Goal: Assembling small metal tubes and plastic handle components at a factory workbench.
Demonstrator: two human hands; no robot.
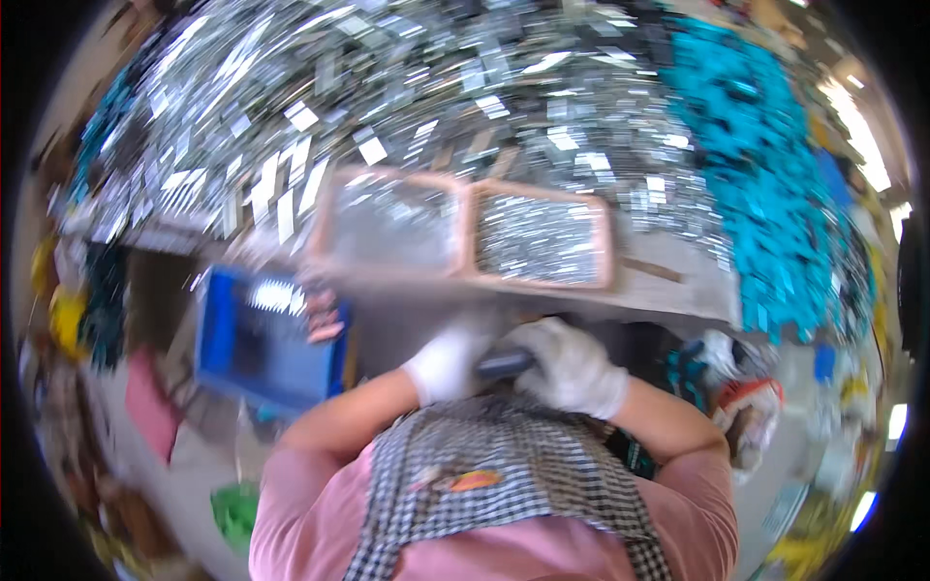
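Note:
Both my hands wear white gloves and are close together in front of my checked apron [504, 455]. My right hand [573, 366] is closed around a dark, rounded piece [506, 365] whose kind I cannot make out. On the other side of that piece is my left hand [448, 362], smeared by motion, its fingers hidden. Just beyond them, a pinkish two-part tray [469, 232] lies at the table's near edge. Small shiny pieces fill its right compartment; the left one looks greyish and blurred.
A large heap of shiny flat metal pieces [407, 107] covers the table, with teal pieces [765, 174] heaped at the right. A blue bin [208, 339] stands at the left, a pink seat-like thing [151, 405] beyond it. Bags [751, 416] lie at the right.

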